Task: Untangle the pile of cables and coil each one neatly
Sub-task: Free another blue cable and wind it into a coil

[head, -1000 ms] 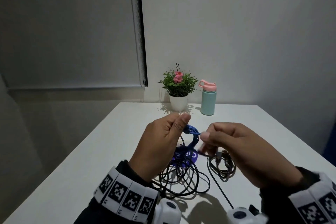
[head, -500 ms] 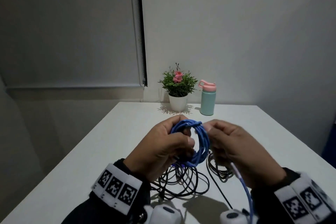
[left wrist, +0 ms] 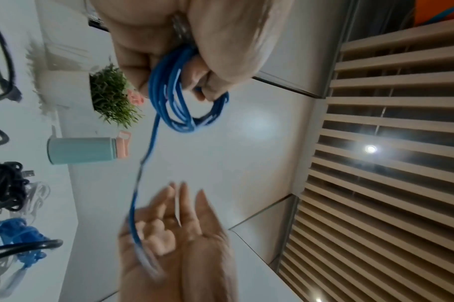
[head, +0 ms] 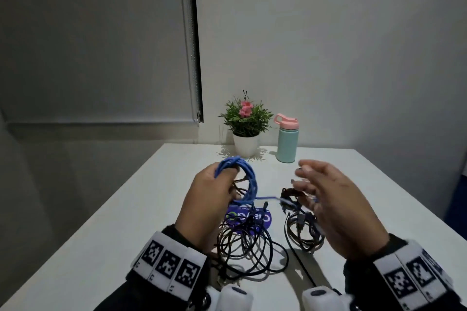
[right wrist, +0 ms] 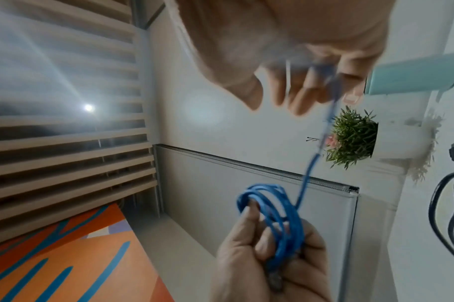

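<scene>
- The left hand (head: 206,199) is raised above the white table (head: 126,209), its fingers curled round a coil of blue cable (head: 249,184); the loops pass over the fingers and stand roughly upright.
- In the left wrist view the same coil (left wrist: 177,96) hangs from the curled fingers (left wrist: 215,67), several turns lying side by side.
- A single strand of the blue cable leaves the bottom of the coil and runs toward 3 o'clock to the right hand (head: 336,209).
- The right hand is held just apart from the left; its index and middle fingers point outward, while the strand's end lies among its lower fingers. Motion blur hides the exact grip, though the right wrist view shows the strand (right wrist: 321,130) passing between the fingertips (right wrist: 350,96).
- On the table under the hands, at 6 o'clock from the coil, lies a loose tangle of black cables (head: 247,247), partly over a purple sticker (head: 262,218).
- At 3 o'clock from that tangle sits a smaller bundle of dark cables (head: 303,232), beneath the right hand.
- At the far edge of the table, at 12 o'clock, a potted plant (head: 246,128) with a pink flower stands just beside a teal bottle (head: 286,141) with a pink lid.
</scene>
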Tool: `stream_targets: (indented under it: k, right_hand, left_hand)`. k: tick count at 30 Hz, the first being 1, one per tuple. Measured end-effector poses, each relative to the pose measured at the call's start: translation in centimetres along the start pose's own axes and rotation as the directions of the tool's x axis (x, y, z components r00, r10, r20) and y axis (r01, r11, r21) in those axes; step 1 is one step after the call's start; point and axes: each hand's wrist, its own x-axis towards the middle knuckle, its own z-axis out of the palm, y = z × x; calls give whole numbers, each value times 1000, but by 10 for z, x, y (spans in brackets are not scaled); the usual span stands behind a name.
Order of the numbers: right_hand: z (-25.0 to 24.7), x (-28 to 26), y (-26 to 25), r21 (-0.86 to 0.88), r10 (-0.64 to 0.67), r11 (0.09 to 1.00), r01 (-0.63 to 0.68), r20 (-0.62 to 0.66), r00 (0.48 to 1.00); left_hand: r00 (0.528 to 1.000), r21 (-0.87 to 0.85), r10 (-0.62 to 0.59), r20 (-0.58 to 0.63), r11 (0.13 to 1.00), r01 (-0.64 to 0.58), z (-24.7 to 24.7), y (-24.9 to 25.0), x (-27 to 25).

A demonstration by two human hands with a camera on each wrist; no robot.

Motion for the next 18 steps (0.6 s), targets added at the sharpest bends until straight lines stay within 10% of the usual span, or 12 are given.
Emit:
stream_targets:
  k: [3, 6, 10, 18]
  right_hand:
    - [-3, -7, -11, -61, -269, 963, 263, -140, 953]
    - [1, -25, -26, -348, -544, 759, 551, 125, 829]
    - [22, -46, -20, -530, -408, 538, 655, 516, 753]
    - [21, -39, -9, -776, -354, 296, 557, 453, 819]
  left_hand:
    - [993, 59, -12, -114, 998, 19, -6, -5, 7]
    - [993, 47, -9, -114, 999, 14, -8, -3, 9]
    - [1000, -148, -15, 17, 989, 18, 6, 6, -3]
    - [943, -306, -44, 330, 940, 151, 20, 13, -21]
